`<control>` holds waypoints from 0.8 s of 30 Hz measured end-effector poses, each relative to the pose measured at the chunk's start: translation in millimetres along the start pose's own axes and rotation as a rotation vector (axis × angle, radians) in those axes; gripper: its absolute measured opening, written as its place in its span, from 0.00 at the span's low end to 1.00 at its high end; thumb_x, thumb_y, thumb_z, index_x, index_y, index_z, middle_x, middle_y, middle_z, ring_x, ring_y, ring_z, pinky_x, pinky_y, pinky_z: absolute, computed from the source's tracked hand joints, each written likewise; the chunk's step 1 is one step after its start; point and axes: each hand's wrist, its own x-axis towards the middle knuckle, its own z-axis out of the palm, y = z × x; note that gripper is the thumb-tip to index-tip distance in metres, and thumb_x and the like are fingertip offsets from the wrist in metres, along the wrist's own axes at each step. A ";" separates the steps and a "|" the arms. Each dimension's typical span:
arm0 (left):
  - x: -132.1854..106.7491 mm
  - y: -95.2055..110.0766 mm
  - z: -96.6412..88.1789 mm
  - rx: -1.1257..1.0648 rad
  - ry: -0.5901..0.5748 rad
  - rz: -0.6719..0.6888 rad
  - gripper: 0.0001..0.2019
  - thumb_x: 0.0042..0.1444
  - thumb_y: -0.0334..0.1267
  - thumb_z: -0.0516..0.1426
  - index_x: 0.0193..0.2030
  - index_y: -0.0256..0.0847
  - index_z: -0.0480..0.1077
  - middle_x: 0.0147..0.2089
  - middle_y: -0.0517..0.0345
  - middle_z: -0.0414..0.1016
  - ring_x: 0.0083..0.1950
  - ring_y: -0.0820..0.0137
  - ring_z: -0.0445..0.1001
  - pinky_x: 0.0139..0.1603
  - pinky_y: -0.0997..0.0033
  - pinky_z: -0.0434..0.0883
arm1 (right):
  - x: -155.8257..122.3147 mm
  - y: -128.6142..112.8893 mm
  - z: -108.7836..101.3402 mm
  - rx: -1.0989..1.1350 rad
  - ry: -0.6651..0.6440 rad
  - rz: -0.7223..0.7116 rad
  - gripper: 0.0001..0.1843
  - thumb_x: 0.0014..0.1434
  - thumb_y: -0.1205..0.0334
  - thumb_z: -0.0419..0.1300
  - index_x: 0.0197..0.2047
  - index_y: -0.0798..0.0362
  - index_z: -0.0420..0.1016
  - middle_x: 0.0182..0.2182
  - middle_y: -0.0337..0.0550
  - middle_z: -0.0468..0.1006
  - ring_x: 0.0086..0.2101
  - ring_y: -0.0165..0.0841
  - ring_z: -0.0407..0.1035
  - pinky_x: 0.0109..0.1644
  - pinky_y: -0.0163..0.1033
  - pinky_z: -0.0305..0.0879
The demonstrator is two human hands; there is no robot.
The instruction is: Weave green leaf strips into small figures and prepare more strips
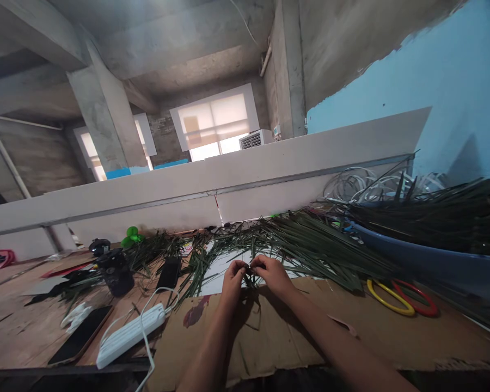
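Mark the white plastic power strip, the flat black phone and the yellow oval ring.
white plastic power strip [130, 333]: head view, middle of its top face
flat black phone [81, 335]: head view, centre of its screen
yellow oval ring [381, 300]: head view, on its near rim

White power strip [130, 333] beside a dark phone [81, 336], yellow ring [386, 303] and red ring [423, 314] farther right

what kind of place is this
Probably a makeshift craft workshop in an unfinished building: bare grey concrete beams overhead, long thin green leaf strips heaped across a wooden workbench, and the left hand and right hand pinching one strip.
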 end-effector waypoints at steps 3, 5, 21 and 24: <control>-0.7 1.6 1.0 0.011 -0.019 0.003 0.04 0.45 0.40 0.60 0.28 0.43 0.71 0.28 0.59 0.74 0.35 0.64 0.72 0.42 0.65 0.69 | 1.3 3.0 0.8 0.028 0.014 0.014 0.08 0.52 0.68 0.57 0.33 0.51 0.78 0.29 0.40 0.81 0.33 0.36 0.74 0.39 0.38 0.66; -1.2 2.3 1.8 0.020 -0.035 0.002 0.04 0.45 0.39 0.59 0.27 0.43 0.71 0.28 0.58 0.74 0.34 0.64 0.71 0.40 0.66 0.69 | 2.1 4.5 0.7 0.040 0.026 0.011 0.08 0.51 0.67 0.58 0.32 0.51 0.78 0.29 0.40 0.80 0.33 0.37 0.74 0.40 0.38 0.66; -6.5 7.6 5.4 0.114 -0.023 0.050 0.04 0.43 0.38 0.62 0.26 0.43 0.73 0.28 0.58 0.75 0.35 0.63 0.72 0.40 0.67 0.68 | 7.3 18.2 5.9 0.217 0.095 0.096 0.09 0.46 0.66 0.62 0.34 0.52 0.74 0.29 0.40 0.80 0.32 0.37 0.75 0.39 0.40 0.69; -7.0 9.6 6.3 0.125 -0.015 0.056 0.03 0.44 0.38 0.61 0.27 0.43 0.73 0.28 0.57 0.75 0.35 0.63 0.71 0.40 0.67 0.68 | 6.9 17.7 5.8 0.234 0.090 0.108 0.07 0.45 0.65 0.63 0.31 0.52 0.74 0.28 0.40 0.80 0.32 0.37 0.74 0.38 0.40 0.70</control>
